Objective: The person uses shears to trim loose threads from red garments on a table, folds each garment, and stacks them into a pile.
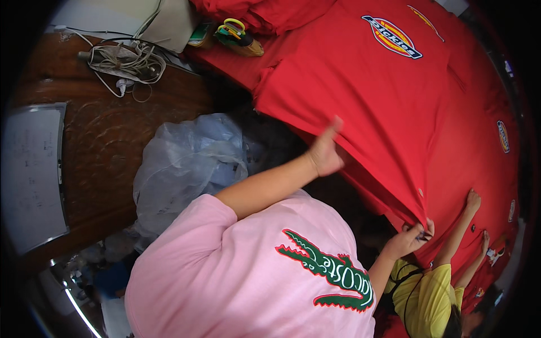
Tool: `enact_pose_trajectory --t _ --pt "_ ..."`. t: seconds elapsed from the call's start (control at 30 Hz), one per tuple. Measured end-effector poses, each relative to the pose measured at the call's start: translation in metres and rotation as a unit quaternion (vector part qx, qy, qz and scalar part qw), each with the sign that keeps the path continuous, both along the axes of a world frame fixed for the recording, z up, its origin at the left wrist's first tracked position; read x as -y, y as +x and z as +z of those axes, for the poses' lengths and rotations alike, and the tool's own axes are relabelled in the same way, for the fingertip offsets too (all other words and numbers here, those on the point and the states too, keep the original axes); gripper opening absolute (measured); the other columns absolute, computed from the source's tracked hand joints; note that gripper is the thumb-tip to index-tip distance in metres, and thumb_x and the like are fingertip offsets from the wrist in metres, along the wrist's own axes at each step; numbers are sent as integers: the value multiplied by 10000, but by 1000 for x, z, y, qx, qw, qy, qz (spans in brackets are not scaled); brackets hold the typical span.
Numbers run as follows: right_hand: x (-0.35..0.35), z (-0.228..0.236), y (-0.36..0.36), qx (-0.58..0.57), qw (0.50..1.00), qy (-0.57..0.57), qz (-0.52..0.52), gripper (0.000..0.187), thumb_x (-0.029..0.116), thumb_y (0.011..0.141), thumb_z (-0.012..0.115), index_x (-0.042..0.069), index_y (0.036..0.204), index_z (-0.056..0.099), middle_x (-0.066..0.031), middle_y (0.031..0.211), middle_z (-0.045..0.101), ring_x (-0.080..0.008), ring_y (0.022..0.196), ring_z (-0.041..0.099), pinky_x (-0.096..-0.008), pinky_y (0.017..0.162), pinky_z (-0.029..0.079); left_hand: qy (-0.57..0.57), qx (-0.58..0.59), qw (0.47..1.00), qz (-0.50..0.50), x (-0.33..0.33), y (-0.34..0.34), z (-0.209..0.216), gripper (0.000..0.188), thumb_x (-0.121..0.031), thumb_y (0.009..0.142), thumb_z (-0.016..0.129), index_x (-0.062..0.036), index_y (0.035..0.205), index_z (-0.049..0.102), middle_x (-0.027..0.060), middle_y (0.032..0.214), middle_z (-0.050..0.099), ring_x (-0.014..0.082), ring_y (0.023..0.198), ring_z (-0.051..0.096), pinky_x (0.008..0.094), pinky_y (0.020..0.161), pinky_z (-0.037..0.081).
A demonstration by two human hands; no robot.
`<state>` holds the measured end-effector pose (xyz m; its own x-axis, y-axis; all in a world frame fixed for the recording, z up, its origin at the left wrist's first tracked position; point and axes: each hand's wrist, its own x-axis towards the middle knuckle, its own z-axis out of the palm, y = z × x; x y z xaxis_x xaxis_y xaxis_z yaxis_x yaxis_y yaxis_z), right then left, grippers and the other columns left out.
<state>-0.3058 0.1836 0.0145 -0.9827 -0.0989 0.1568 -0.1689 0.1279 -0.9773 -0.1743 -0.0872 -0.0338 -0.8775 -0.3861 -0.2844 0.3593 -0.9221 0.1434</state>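
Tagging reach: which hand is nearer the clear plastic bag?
Left. The left hand is to the right of the plastic bag, at the red fabric's edge; the right hand is farther right and lower in view, gripping the fabric.

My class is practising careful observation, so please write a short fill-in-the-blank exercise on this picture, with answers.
1. The cloth that the person's right hand pinches by its edge is coloured ______.
2. The co-worker at the lower right wears a top coloured ______.
3. The person's own top, which bears a green animal, is coloured ______.
4. The whiteboard is on the ______ side of the picture.

Missing words: red; yellow; pink; left.
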Motion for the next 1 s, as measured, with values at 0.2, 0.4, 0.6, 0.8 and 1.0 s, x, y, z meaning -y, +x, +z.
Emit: enact_pose_trajectory --t 0.2,0.4,0.6,0.8,1.0 --pt "-65 -64 -16 186 955 -157 -168 164 103 1036 482 39 1171 551 -56 766 553 -122 522 434 -297 528 410 -76 130 952 265 125 94 -24 1029 -778 895 569 -32 1575 368 163 1632 401 350 1516 356 516 1268 250" --pt "-59 -94 9 275 933 -1 -232 241 68 1022 465 69 1236 574 -47 749 550 -113 502 440 -271 460 400 -46 116 974 188 125 136 -7 1204 -887 831 523 40 1576 334 173 1644 378 333 1526 344 492 1270 238" --pt "-73 -111 2 83 981 145 -95 251 24 1013 484 37 1223 622 -99 996 645 -163 726 598 -281 628 504 -56 64 985 151 142 140 19 1185 -902 863 429 37 1581 342 171 1652 370 326 1542 318 485 1276 214" --pt "-84 -115 3 4 956 292 -11 234 50 993 608 -30 1213 622 -138 1174 647 -250 1082 597 -355 992 467 -44 44 992 112 153 143 39 1026 -796 965 404 26 1577 354 159 1631 407 302 1523 356 468 1266 252" --pt "-17 -65 -6 -17 958 279 -62 334 99 983 700 -60 1262 607 -125 1198 634 -225 1102 578 -354 1014 449 -114 212 968 67 137 146 57 562 -398 1070 553 -3 1469 530 114 1475 597 239 1380 545 416 1197 376"
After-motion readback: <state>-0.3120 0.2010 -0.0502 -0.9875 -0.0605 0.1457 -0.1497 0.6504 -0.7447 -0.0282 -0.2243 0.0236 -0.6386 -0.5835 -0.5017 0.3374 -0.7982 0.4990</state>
